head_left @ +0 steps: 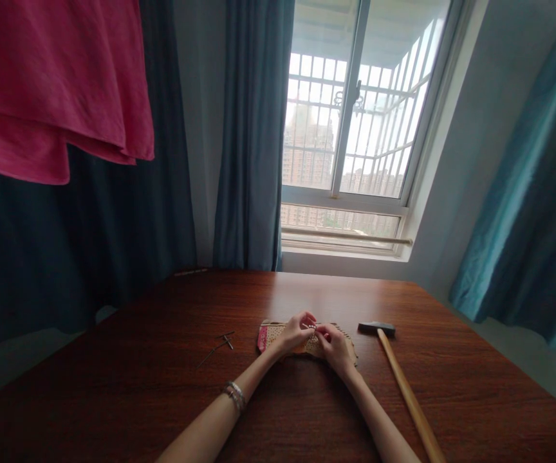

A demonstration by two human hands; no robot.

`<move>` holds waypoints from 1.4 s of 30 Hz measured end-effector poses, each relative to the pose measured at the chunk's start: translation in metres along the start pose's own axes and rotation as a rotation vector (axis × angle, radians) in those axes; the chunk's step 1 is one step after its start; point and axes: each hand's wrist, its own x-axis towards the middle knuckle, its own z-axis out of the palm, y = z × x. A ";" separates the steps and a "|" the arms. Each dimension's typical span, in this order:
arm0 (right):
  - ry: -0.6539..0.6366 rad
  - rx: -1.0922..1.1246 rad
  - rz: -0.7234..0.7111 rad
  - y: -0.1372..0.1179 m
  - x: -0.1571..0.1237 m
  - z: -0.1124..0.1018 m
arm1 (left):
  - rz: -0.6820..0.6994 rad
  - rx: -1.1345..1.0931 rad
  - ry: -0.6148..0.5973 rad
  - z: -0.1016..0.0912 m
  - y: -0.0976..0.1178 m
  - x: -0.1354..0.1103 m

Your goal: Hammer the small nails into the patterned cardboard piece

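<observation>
My left hand (296, 331) and my right hand (334, 345) meet over a small tan perforated board with a red edge (264, 336) lying on the brown wooden table (162, 386). Both hands have fingers pinched together at the board's top edge, on something small that I cannot make out. A bracelet sits on my left wrist (234, 395).
A hammer with a dark head (377, 328) and long wooden handle (408, 399) lies right of my right hand. Several thin nails (221, 345) lie left of the board. Behind the table are a barred window, blue curtains and a hanging pink cloth (56, 83).
</observation>
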 end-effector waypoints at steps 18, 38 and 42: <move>0.007 -0.060 -0.011 -0.011 -0.002 -0.008 | 0.029 0.109 -0.010 0.003 -0.007 0.003; 0.022 -0.065 -0.032 -0.011 -0.002 -0.008 | -0.009 0.087 -0.004 0.002 -0.001 0.002; 0.026 -0.082 -0.028 -0.011 -0.002 -0.007 | -0.001 0.076 -0.010 0.002 -0.003 0.002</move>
